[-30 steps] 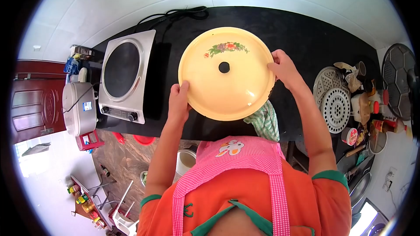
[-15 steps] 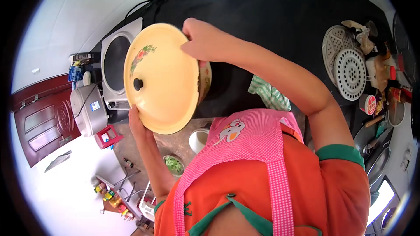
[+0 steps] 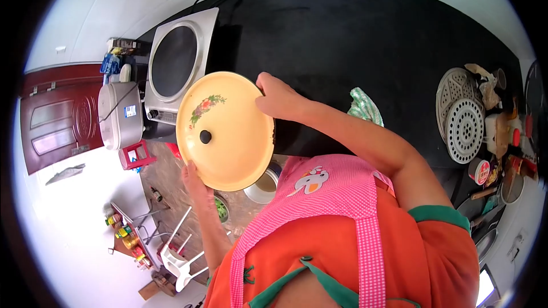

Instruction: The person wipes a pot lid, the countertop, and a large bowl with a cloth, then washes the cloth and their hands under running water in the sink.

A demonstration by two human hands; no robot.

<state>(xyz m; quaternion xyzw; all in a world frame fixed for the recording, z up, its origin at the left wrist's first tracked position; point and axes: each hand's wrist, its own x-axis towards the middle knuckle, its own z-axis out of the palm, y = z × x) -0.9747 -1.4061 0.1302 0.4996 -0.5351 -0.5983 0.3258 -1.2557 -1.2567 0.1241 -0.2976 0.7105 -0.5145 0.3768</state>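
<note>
A cream enamel pot lid (image 3: pixel 234 142) with a black knob and a painted flower pattern is at centre left, over the counter's front edge. In the earlier view a pot wall showed below it; now whatever is under the lid is hidden. My left hand (image 3: pixel 197 181) grips the lower left rim side. On the upper right side, my right hand (image 3: pixel 279 98) is closed round the rim. The induction cooker (image 3: pixel 176 63) stands just beyond, partly behind the lid. A green and white cloth (image 3: pixel 365 107) lies on the counter to the right.
The black counter (image 3: pixel 342 34) carries a cable at the back. Perforated steamer plates (image 3: pixel 465 131), jars and pans stand at the right. A rice cooker (image 3: pixel 121 115) is at the left. Below are a red stool (image 3: pixel 136 155), a white bucket (image 3: pixel 262 188) and a white chair (image 3: pixel 178 268).
The lid and both hands have swung left from the middle of the counter, then dropped lower in view. The camera view has shifted too. The cloth remains on the counter.
</note>
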